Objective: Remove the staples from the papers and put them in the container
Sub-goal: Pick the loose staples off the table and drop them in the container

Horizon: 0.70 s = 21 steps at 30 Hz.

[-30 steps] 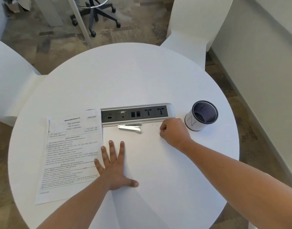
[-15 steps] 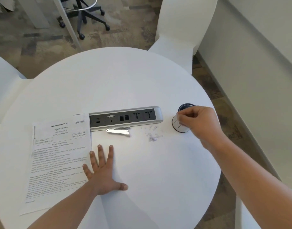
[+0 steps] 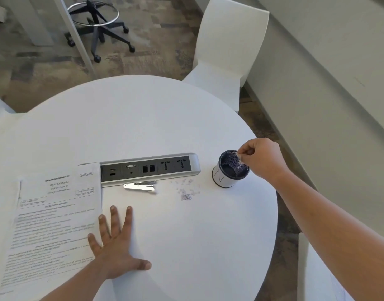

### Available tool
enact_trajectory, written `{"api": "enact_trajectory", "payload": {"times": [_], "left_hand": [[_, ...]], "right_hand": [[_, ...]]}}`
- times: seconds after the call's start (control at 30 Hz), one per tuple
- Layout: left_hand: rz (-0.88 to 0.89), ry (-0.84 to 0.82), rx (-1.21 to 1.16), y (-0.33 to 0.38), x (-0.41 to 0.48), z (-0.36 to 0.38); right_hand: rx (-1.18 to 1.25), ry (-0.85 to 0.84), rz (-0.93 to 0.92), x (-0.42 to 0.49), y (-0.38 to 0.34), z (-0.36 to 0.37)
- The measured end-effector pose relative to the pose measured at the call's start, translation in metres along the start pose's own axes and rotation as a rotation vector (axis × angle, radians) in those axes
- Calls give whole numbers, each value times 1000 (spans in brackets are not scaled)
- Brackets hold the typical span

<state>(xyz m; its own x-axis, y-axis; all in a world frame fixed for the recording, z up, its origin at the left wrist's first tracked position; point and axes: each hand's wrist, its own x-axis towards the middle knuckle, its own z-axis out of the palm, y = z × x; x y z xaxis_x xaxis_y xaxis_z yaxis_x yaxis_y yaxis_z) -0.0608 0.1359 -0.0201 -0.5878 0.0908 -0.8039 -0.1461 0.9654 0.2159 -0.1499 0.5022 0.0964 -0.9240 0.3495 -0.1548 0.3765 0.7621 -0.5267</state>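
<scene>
The right hand (image 3: 262, 158) had travelled from the scatter of small pale staples (image 3: 186, 193) on the round white table (image 3: 186, 246) up to the black mesh container with a white paper sleeve (image 3: 224, 178), and by this moment it hung over the cup's open mouth rather than in front of it. Its thumb and forefinger (image 3: 241, 154) were drawn together in a pinch, the other fingers curled. A few pale specks showed at and just under the tips, seemingly picked-up staples held above the mesh. The container stood upright with its mouth straight below that pinch, so the release seemed to need only a parting of the fingers, with no sideways travel. The rest of the staples lay on the bare tabletop to the left of the cup and slightly nearer the person, between it and the flat silver metal stapling tool (image 3: 140, 187) lying along the front of the grey power socket strip (image 3: 149, 169). That scatter sat clearly nearer the right hand than the left. The left hand (image 3: 116, 250) rested flat on the table, fingers straight and spread, its outer fingers at the right edge of the printed white papers (image 3: 54, 213), which overlapped the strip's left end.
</scene>
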Motion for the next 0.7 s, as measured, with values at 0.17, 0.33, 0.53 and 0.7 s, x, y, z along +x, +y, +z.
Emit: {"api": "enact_trajectory", "payload": {"times": [0.17, 0.33, 0.53, 0.7], "left_hand": [[2, -5, -5, -1, -1, 0], [-7, -5, -7, 1, -1, -1], [-12, -5, -7, 1, -2, 0], [-19, -4, -8, 2, -1, 0]], "right_hand": [[6, -21, 15, 1, 1, 1], [-26, -30, 3, 1, 6, 0], [-37, -40, -8, 2, 8, -1], [-69, -43, -11, 3, 8, -2]]}}
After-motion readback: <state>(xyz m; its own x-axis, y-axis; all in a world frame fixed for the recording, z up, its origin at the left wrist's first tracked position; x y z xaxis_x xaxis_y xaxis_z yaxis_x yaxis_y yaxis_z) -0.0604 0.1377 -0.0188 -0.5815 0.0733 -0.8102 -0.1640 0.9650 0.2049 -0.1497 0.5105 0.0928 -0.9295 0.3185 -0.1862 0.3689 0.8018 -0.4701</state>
